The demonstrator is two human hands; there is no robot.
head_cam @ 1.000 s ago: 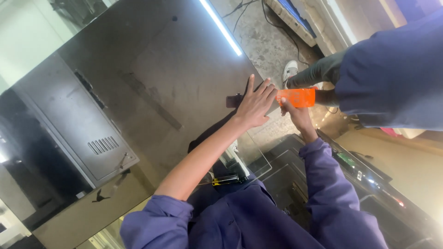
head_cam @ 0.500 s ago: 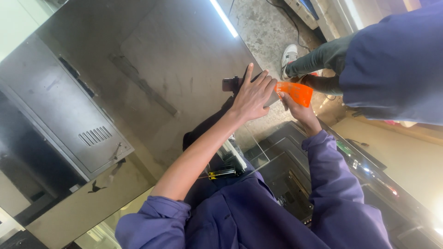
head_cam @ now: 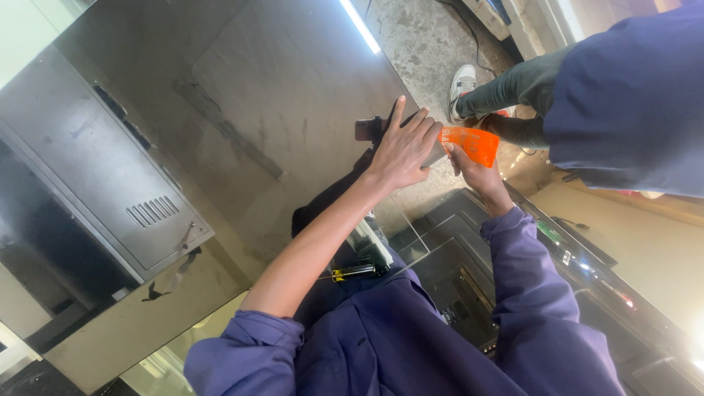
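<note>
Left hand (head_cam: 402, 150) flat on the big dark glossy panel (head_cam: 242, 95), fingers spread wide and pointing up and to the right, palm pressing near the panel's right edge, holding nothing. Right hand (head_cam: 473, 170) just beside it, on the far side of that edge, closed around an orange tool (head_cam: 471, 144). Tool's flat orange end sticking up above the fingers and meeting the panel edge right next to the left fingertips, its long axis running roughly across the edge, from lower right toward the panel. Both hands close together, nearly touching, with the right 1 the nearer to the tool since already gripping it. Bare left forearm, blue sleeves (head_cam: 528, 293) on both arms. Yellow-handled screwdriver (head_cam: 353, 273) lower down near the body, well apart from both hands. Another person's legs and shoe (head_cam: 460, 82) just beyond the panel, on the concrete floor (head_cam: 425, 37)
</note>
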